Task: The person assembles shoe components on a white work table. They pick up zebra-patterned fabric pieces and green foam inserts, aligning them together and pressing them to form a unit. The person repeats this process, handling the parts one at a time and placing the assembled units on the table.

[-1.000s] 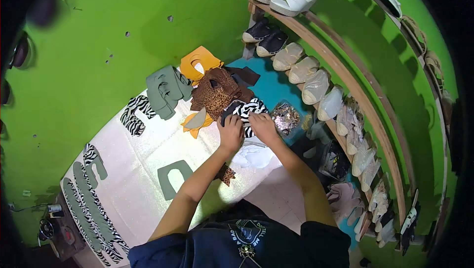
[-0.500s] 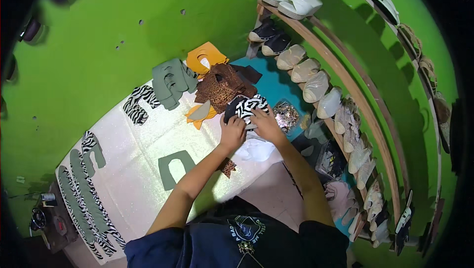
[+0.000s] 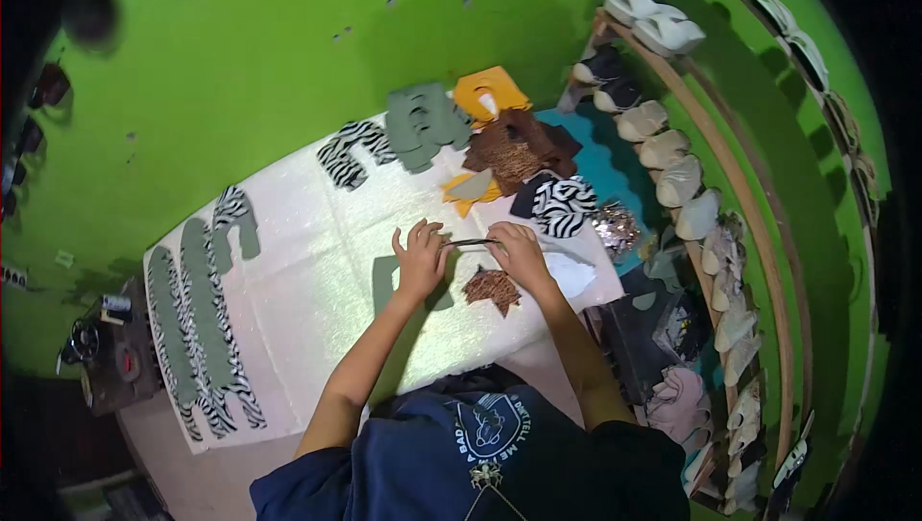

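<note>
Above the white-covered table (image 3: 317,262), a thin dark piece (image 3: 471,242), seen edge-on, stretches between my two hands. My left hand (image 3: 420,257) pinches its left end, the other fingers raised and spread. At the opposite end, my right hand (image 3: 521,257) grips it with bent fingers. Just below lies a brown leopard-print piece (image 3: 492,291) with a jagged edge. A grey-green cut piece (image 3: 384,281) is partly hidden under my left forearm. Zebra-print pieces (image 3: 565,206) lie beyond my right hand, and a white piece (image 3: 573,274) sits beside my right wrist.
Stacks of grey-green (image 3: 420,122), orange (image 3: 490,91) and brown (image 3: 514,151) cut pieces line the far edge. Long grey-green and zebra strips (image 3: 202,305) cover the left end. A wooden shoe rack (image 3: 715,127) curves along the right. A dark machine (image 3: 120,358) stands at far left.
My hands have left the zebra-print pieces, which now lie on the table. They have come nearer and hold a thin dark piece between them. The view has swung left.
</note>
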### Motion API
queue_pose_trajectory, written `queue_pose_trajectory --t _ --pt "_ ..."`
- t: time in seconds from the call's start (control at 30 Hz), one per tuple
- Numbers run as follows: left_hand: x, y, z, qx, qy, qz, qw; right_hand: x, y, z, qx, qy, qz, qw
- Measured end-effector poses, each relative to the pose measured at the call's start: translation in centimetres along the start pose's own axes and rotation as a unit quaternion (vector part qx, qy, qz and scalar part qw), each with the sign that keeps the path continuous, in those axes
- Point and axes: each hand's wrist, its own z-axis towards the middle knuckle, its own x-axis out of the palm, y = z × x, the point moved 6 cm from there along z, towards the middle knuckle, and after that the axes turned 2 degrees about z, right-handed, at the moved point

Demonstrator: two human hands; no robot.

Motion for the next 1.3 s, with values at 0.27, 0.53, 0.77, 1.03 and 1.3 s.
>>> queue_pose_trajectory --t 0.27,0.53,0.77,1.03,1.3 --pt "-3.9 5.6 -5.7 -0.090 -0.015 0.021 0.996 7.6 3.9 -0.2 -0.005 0.070 0.051 0.996" --pt "-3.9 9.7 -4.7 -0.091 0.018 0.038 0.995 10.3 3.2 2.2 0.057 0.089 0.078 0.991" --pt "-3.5 11.9 -3.6 -0.106 0.060 0.040 0.992 11.8 3.0 4.3 0.057 0.135 0.042 0.988" --pt "-2.6 12.2 -3.0 -0.082 0.094 0.096 0.988 12.3 2.8 4.5 0.046 0.123 0.019 0.991" --pt "-1.9 11.8 -2.8 -0.078 0.083 0.108 0.988 12.5 2.8 4.3 0.021 0.122 -0.056 0.991"
